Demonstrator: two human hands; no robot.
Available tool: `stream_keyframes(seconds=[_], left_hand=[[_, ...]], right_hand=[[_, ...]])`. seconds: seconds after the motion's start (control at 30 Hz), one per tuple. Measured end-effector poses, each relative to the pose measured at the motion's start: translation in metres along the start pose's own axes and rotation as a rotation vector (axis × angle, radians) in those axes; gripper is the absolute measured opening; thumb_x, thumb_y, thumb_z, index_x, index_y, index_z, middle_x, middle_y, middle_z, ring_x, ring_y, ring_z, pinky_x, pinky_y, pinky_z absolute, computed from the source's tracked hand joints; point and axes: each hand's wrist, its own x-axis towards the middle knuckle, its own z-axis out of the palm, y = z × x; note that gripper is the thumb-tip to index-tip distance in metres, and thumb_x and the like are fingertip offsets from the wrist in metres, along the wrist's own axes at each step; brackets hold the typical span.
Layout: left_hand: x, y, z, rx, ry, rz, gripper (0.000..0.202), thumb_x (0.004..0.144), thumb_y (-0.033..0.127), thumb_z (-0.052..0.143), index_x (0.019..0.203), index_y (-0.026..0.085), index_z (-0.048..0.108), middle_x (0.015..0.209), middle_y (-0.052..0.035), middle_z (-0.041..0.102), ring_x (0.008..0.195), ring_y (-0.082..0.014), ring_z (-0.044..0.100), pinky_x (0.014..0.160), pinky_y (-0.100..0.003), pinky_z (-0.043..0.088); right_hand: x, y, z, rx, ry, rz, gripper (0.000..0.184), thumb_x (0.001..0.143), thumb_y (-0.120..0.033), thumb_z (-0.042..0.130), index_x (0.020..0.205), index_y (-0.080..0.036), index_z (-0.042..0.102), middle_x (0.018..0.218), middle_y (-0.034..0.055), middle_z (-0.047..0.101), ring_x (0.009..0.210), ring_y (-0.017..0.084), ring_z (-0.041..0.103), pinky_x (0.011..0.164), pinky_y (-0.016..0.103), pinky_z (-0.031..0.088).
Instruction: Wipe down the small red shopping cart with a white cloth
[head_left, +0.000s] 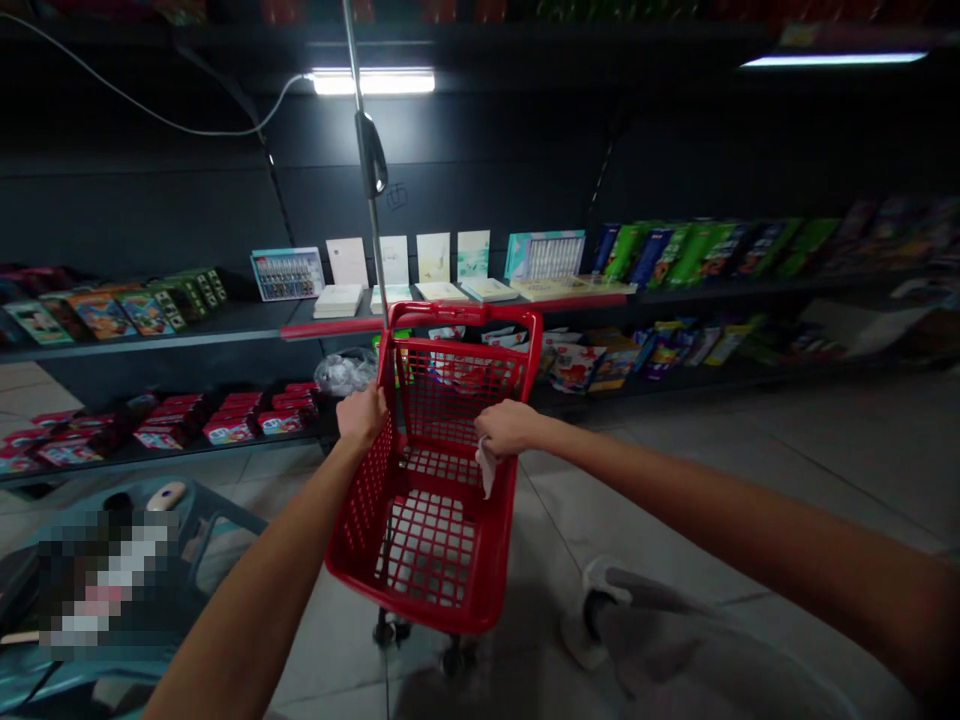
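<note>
In front of me stands a red plastic shopping basket on wheels point(491, 600), with grid walls and nothing lying inside it. My left hand point(361, 415) is closed on its left rim. My right hand point(508, 428) is at the opposite rim, closed around a crumpled white tissue point(487, 468) that hangs down on the inner side. The basket's red handle point(461, 312) rises at the far end, near the shelf edge. A thin metal pole point(373, 235) with a dark grip runs upward from the basket's left side.
Behind the basket, a dark shelf point(247, 322) bears marker sets point(286, 275), notebooks point(349, 300) and green and blue packs point(694, 250). Red boxes point(232, 425) fill the lower shelf. A blue-grey plastic stool point(217, 510) stands at left. A shoe point(592, 600) shows on the tiled floor at right.
</note>
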Motion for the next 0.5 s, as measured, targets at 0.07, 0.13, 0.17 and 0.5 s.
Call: stream_keyframes(seconds=[0.07, 0.13, 0.17, 0.5], left_hand=[[0.0, 0.002, -0.007, 0.002, 0.051, 0.063, 0.047, 0.106, 0.04, 0.028, 0.124, 0.02, 0.066, 0.111, -0.0153, 0.076, 0.104, -0.03, 0.072, 0.09, -0.039, 0.05], [-0.006, 0.005, -0.016, -0.021, 0.122, 0.145, 0.044, 0.105, 0.038, 0.031, 0.121, 0.022, 0.068, 0.12, -0.0123, 0.075, 0.107, -0.0273, 0.071, 0.087, -0.035, 0.049], [-0.011, 0.007, -0.022, -0.04, 0.15, 0.171, 0.042, 0.105, 0.037, 0.032, 0.12, 0.022, 0.069, 0.125, -0.011, 0.073, 0.108, -0.0258, 0.071, 0.086, -0.032, 0.048], [-0.18, 0.039, -0.056, -0.154, -0.231, 0.014, 0.051, 0.106, 0.054, 0.026, 0.1, 0.03, 0.071, 0.103, -0.0056, 0.079, 0.097, -0.0239, 0.073, 0.076, -0.03, 0.046]], right_hand=[[-0.005, -0.008, -0.001, 0.035, 0.019, 0.079, 0.038, 0.086, -0.033, 0.051, 0.103, -0.017, 0.081, 0.108, 0.0183, 0.077, 0.1, 0.033, 0.075, 0.081, 0.039, 0.055], [-0.008, -0.016, -0.003, 0.065, 0.012, 0.149, 0.041, 0.088, -0.034, 0.048, 0.104, -0.016, 0.08, 0.108, 0.0192, 0.077, 0.101, 0.035, 0.075, 0.082, 0.041, 0.056], [-0.009, -0.02, -0.004, 0.079, 0.004, 0.172, 0.041, 0.088, -0.034, 0.048, 0.105, -0.015, 0.08, 0.108, 0.0194, 0.077, 0.102, 0.035, 0.075, 0.082, 0.042, 0.056], [-0.003, -0.035, -0.011, 0.166, -0.06, 0.231, 0.047, 0.089, -0.043, 0.053, 0.114, -0.013, 0.078, 0.116, 0.0223, 0.075, 0.11, 0.034, 0.072, 0.086, 0.039, 0.055]])
